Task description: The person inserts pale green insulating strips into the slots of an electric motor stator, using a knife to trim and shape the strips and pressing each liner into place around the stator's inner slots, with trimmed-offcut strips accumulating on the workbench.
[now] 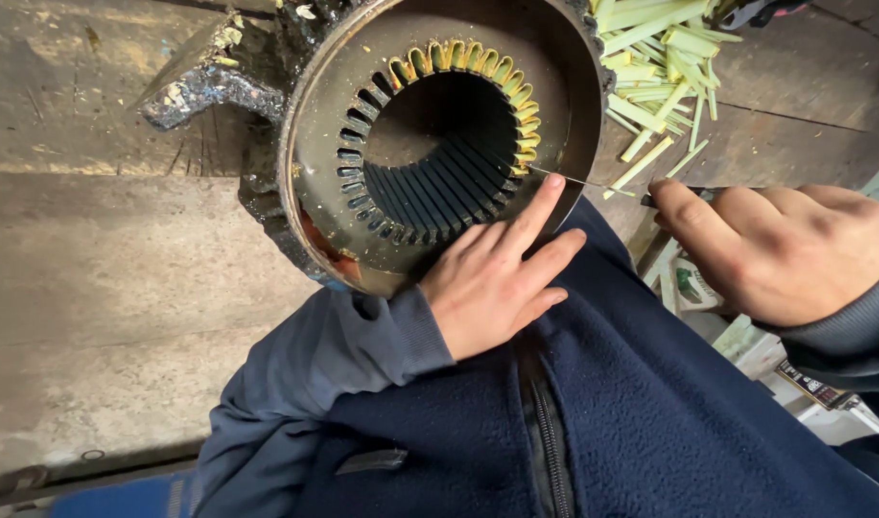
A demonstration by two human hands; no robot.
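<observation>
From the head camera, the left hand (492,278) lies open, fingers spread on the lower rim of the motor stator (439,134). The right hand (785,249) pinches a thin needle tool (578,179) toward the slots, beside loose yellow strips (660,67); bare wooden bench (104,269) lies left.

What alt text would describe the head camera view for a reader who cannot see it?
The left hand rests on a round dark metal motor stator whose slots partly hold yellow insulation strips. The right hand holds a thin metal needle tool to a slot.
</observation>
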